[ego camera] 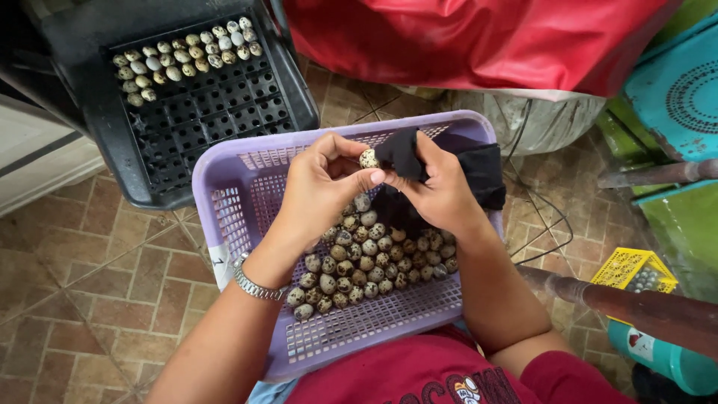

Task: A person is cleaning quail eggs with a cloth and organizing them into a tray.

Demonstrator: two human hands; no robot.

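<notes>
Your left hand (318, 187) pinches one egg (368, 158) above the basket (232, 187), fingertips clamped so its shell faces the black cloth (400, 153) bunched in your right hand (441, 191), ready for wiping.

Colours only: the egg (369, 158) pinched in the left hand (320, 187) is cream with dark brown speckles. Cloth (404, 153) in the right hand (441, 196) is plain black. Basket (239, 196) is pale lilac plastic, fine lattice pattern on walls and floor. Heap of eggs (370, 262) inside: same cream/tan base, brown-black blotches. Tray (217, 112) is black, square grid cells; its eggs (183, 56) run paler, some near white, speckled. Wristwatch (254, 284) is silver metal. Shirt (419, 370) is dark red. Floor (97, 277) is reddish-brown brick-pattern tile, light grout. Small crate (628, 268) is yellow, mesh pattern. Sheet (479, 37) up top is bright red.
</notes>
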